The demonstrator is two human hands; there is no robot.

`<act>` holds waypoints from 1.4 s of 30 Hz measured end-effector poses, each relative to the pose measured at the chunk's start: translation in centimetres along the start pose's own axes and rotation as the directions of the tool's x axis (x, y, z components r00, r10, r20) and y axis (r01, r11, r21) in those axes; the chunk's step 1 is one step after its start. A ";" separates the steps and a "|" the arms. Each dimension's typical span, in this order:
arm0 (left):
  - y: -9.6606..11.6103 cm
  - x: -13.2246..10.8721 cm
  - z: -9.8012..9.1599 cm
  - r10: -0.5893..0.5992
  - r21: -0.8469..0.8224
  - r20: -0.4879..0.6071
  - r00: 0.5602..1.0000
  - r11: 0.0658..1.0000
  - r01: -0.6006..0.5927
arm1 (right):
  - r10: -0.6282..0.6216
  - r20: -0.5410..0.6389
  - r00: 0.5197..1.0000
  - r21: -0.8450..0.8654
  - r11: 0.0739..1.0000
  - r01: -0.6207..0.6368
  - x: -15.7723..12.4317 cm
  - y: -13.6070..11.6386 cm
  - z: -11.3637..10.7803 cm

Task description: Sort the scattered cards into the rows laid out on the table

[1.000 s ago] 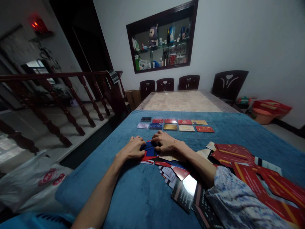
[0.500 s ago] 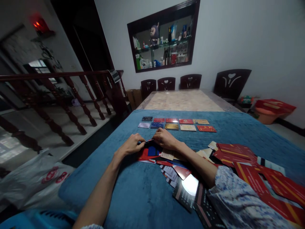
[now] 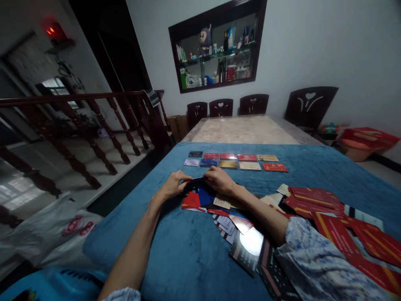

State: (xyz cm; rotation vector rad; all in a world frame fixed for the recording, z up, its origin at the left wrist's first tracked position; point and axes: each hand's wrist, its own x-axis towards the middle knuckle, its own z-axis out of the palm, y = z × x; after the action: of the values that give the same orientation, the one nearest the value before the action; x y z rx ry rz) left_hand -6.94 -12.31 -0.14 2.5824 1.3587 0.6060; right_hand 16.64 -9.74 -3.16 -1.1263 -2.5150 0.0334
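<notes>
Between my two hands a dark card (image 3: 197,182) is held up on its edge, low over a loose pile. My left hand (image 3: 173,184) pinches its left end between thumb and fingers. At the other end, my right hand (image 3: 219,179) grips it; some of those fingertips are hidden. Below lie a red card (image 3: 191,201), a blue card (image 3: 204,196) and a cream card (image 3: 222,200), partly overlapping. Beyond my hands, two rows of cards stretch across the blue cloth (image 3: 175,242), among them a gold card (image 3: 228,164) and a pale purple card (image 3: 191,162).
Red paper sleeves (image 3: 316,200) are heaped at the right. Near my right forearm lie black card folders (image 3: 247,253), one reflecting light. The bare tabletop (image 3: 238,129) shows past the cloth, with dark chairs (image 3: 253,103) behind. A wooden railing (image 3: 75,98) runs along the left.
The dark card between my hands has come up and turned, so more of its face shows. Both hands have shifted slightly, and the whole view has moved a little.
</notes>
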 end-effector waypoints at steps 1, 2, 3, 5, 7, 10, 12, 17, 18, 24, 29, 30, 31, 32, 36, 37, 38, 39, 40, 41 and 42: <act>-0.1 0.0 0.1 -0.006 -0.005 -0.006 1.000 1.000 0.006 | 0.011 0.006 1.000 -0.002 1.000 -0.011 0.0 0.0 0.0; -0.2 0.1 0.1 -0.011 -0.010 -0.011 1.000 1.000 0.011 | 0.020 0.009 1.000 -0.005 1.000 -0.020 0.0 -0.1 0.0; -0.3 0.1 0.2 -0.016 -0.015 -0.015 1.000 1.000 0.016 | 0.029 0.008 1.000 -0.009 1.000 -0.029 0.0 -0.1 -0.1; -0.3 0.1 0.3 -0.023 -0.024 -0.019 1.000 0.999 0.023 | 0.041 0.001 0.999 -0.019 0.999 -0.041 -0.1 -0.4 -0.2; -0.4 0.1 0.4 -0.030 -0.028 -0.026 0.999 0.999 0.030 | 0.050 -0.003 0.999 -0.027 0.998 -0.050 -0.1 -0.6 -0.4; -0.5 0.0 0.5 -0.049 -0.017 -0.053 0.997 0.999 0.048 | 0.047 -0.003 0.999 -0.033 0.998 -0.047 -0.2 -0.7 -0.4; -0.7 0.0 0.6 -0.056 0.001 -0.065 0.996 0.998 0.056 | 0.029 -0.009 1.000 -0.041 0.999 -0.029 -0.2 -0.6 -0.2; -1.2 0.1 1.1 -0.047 0.044 -0.065 0.997 0.998 0.050 | 0.008 -0.005 1.000 -0.065 0.998 -0.008 -0.2 -0.4 0.1; -1.2 0.1 1.2 -0.048 0.047 -0.073 0.996 0.998 0.052 | 0.012 -0.006 1.000 -0.068 0.998 -0.012 -0.2 -0.4 0.1; -1.4 0.3 1.8 -0.049 0.041 -0.191 0.980 0.997 0.058 | -0.001 -0.040 0.999 -0.064 0.998 -0.001 -0.1 -0.3 0.4; -1.8 0.5 2.3 0.022 0.032 -0.320 0.947 0.999 -0.012 | -0.029 -0.102 0.994 -0.078 0.997 0.021 -0.3 -0.5 0.3; -1.9 0.5 2.4 0.034 0.028 -0.343 0.939 0.999 -0.026 | -0.034 -0.116 0.993 -0.084 0.996 0.024 -0.3 -0.5 0.3; -2.0 0.6 2.5 0.042 0.023 -0.364 0.931 0.999 -0.036 | -0.038 -0.129 0.991 -0.090 0.996 0.026 -0.4 -0.6 0.3; -2.0 0.6 2.5 0.046 0.018 -0.381 0.923 0.999 -0.043 | -0.038 -0.139 0.990 -0.096 0.995 0.025 -0.4 -0.6 0.3; -1.8 0.8 2.8 0.048 0.000 -0.414 0.909 0.999 -0.053 | -0.032 -0.164 0.986 -0.117 0.993 0.013 -0.3 -0.6 0.4; -1.8 0.8 2.9 0.049 0.000 -0.417 0.908 0.999 -0.054 | -0.031 -0.166 0.986 -0.120 0.993 0.011 -0.3 -0.6 0.4; -1.7 0.8 2.9 0.050 0.001 -0.417 0.907 0.998 -0.055 | -0.030 -0.168 0.985 -0.123 0.992 0.009 -0.2 -0.5 0.4; -1.7 0.8 3.0 0.050 0.003 -0.416 0.908 0.999 -0.054 | -0.028 -0.169 0.985 -0.125 0.992 0.006 -0.2 -0.5 0.5; -1.6 0.8 3.1 0.048 0.007 -0.414 0.909 0.999 -0.050 | -0.024 -0.170 0.985 -0.128 0.992 0.002 -0.2 -0.5 0.4; -1.6 0.8 3.2 0.045 0.014 -0.409 0.911 0.999 -0.043 | -0.019 -0.169 0.985 -0.132 0.991 -0.004 -0.2 -0.5 0.4; -1.6 0.7 3.2 0.040 0.022 -0.402 0.915 0.999 -0.034 | -0.013 -0.167 0.986 -0.137 0.990 -0.011 -0.2 -0.5 0.4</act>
State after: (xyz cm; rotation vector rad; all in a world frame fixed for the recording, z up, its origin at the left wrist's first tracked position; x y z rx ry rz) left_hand -6.38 -10.64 -3.38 2.5940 1.4248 1.1945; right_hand 16.25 -10.16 -3.49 -1.1301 -2.3978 -0.2296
